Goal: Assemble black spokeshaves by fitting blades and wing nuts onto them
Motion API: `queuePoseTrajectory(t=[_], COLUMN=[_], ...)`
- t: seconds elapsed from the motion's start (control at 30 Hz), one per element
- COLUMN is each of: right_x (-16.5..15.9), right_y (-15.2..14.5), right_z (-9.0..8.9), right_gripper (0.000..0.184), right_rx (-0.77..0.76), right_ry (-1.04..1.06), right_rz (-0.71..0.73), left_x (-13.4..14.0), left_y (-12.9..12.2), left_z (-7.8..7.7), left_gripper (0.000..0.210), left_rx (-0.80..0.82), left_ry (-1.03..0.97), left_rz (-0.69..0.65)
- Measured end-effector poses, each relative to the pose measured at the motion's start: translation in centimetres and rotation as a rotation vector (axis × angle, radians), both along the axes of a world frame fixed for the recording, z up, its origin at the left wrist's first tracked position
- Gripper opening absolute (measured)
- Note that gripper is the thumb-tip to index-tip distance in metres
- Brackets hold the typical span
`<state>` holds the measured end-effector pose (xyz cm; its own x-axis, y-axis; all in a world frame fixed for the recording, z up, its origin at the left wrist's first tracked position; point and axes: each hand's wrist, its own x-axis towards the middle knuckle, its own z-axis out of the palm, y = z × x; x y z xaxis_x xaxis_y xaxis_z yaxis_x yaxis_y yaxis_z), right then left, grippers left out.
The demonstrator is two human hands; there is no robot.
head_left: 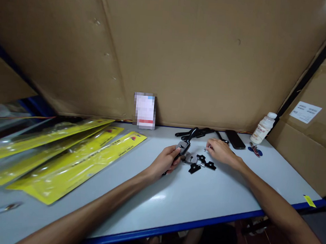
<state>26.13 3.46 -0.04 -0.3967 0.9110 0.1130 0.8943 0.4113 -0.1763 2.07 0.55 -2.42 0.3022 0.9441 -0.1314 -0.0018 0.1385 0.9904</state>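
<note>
My left hand (164, 160) is closed around a black part with a grey slotted plate (181, 147) at its upper end. To its right, my right hand (221, 151) pinches a small silver screw (204, 148) at its fingertips; its exact shape is too small to make out. Between and below the hands lie several black notched plates (195, 168) and a few small silver pieces. Behind them rest several long black metal arms (194, 132), partly overlapping each other.
Yellow packages with clear plastic (100, 166) cover the table's left side. A phone with a blurred screen (145, 111) leans on the cardboard wall. A dark phone (235, 139), a white bottle (262, 128) and keys (255, 149) sit at the back right. The table's front edge (183, 228) is blue.
</note>
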Motion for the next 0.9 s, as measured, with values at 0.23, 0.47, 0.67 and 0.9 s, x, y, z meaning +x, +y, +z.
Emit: queuePoseTrajectory(t=[0.23, 0.47, 0.67, 0.9], right_x=[-1.1, -0.9, -0.2, -0.1], right_y=[-1.1, -0.4, 0.6, 0.8], right_z=[0.2, -0.5, -0.7, 0.3], right_gripper=[0.025, 0.018, 0.021, 0.02], right_rx=[-0.094, -0.171, -0.188, -0.273], right_ry=[-0.007, 0.103, 0.236, 0.715], right_rz=[0.006, -0.008, -0.018, 0.034], left_x=[0.0, 0.1, 0.0, 0.0], left_y=[0.2, 0.2, 0.2, 0.1], left_z=[-0.4, -0.2, -0.1, -0.1], left_gripper=[0.028, 0.027, 0.027, 0.03], left_rx=[0.009, -0.003, 0.005, -0.008], left_ry=[-0.008, -0.019, -0.007, 0.029], left_rz=[-0.024, -0.036, -0.05, -0.158])
